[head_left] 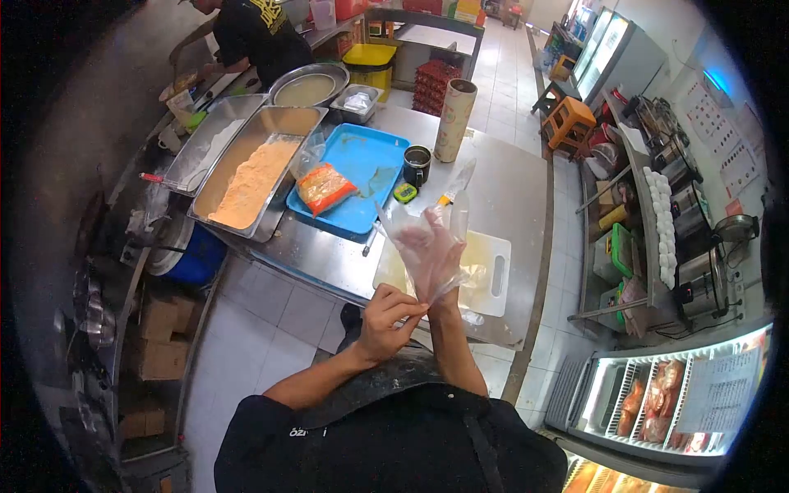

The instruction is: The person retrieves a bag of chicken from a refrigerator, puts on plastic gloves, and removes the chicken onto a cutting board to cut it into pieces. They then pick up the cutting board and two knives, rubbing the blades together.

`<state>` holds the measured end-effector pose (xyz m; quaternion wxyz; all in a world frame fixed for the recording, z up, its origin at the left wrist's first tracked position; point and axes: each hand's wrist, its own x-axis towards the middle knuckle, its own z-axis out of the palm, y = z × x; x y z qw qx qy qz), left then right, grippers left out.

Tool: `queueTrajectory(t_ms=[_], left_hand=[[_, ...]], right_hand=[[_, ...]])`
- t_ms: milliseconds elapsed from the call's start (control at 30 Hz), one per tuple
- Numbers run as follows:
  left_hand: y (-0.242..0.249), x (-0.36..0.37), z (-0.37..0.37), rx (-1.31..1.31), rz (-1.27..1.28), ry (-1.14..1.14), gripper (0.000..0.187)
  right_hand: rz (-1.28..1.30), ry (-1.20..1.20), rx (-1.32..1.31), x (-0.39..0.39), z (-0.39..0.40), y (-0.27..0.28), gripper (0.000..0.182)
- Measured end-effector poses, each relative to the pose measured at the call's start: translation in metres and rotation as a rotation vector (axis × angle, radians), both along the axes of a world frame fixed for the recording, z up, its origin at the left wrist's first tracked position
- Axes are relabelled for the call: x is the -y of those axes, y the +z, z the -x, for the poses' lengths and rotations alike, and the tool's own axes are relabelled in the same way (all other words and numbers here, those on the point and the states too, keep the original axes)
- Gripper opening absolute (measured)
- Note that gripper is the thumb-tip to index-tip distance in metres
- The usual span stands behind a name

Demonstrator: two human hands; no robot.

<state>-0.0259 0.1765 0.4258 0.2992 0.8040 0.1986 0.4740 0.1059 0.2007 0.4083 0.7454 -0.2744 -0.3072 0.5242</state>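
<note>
A clear plastic glove (458, 279) covers my right hand (429, 246), which is raised above the white cutting board (491, 308) with its fingers extended. Bare, my left hand (390, 319) pinches the glove's cuff at my right wrist. Behind the gloved hand, a knife (457, 181) with a yellow-marked handle lies on the steel table, its handle end partly hidden. Beyond my hands, a blue tray (358, 152) carries an orange and clear packet (325, 189). A dark mug (417, 167) and a small green device (405, 192) stand beside the tray.
Steel pans hold orange powder (255, 182) and white powder (215, 152) at left. A tall patterned roll (454, 121) stands on the steel table (514, 185). A co-worker in black (259, 37) works at the far left. A lit display fridge (657, 403) is at right.
</note>
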Motion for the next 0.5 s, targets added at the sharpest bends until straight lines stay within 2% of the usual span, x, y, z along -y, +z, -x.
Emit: queueTrajectory(t_ms=[67, 200, 267, 300, 367, 400, 467, 500], left_hand=[[0.001, 0.001, 0.0, -0.007, -0.008, -0.011, 0.017], [-0.002, -0.002, -0.001, -0.023, -0.014, -0.026, 0.017], [-0.003, -0.002, -0.002, -0.033, -0.001, -0.01, 0.017], [-0.004, -0.003, -0.002, -0.034, -0.002, -0.01, 0.017], [-0.007, -0.006, -0.001, -0.053, -0.003, -0.033, 0.017], [-0.007, -0.006, -0.001, -0.057, -0.004, -0.036, 0.017], [-0.007, -0.008, -0.003, -0.082, 0.039, -0.051, 0.016], [-0.006, -0.011, 0.0, -0.089, 0.042, -0.06, 0.016]], right_hand=[[0.129, -0.14, -0.012, 0.004, 0.007, 0.009, 0.094], [0.012, -0.117, 0.071, -0.007, 0.002, -0.002, 0.094], [0.003, 0.139, -0.052, -0.006, -0.002, -0.002, 0.093], [0.002, 0.14, -0.054, -0.006, 0.0, 0.0, 0.093], [0.115, -0.158, -0.013, -0.005, 0.007, 0.006, 0.093], [0.115, -0.161, -0.017, -0.009, 0.008, 0.005, 0.093], [0.086, -0.028, -0.11, -0.018, 0.006, -0.001, 0.088], [0.039, 0.024, -0.01, -0.022, 0.003, -0.013, 0.08]])
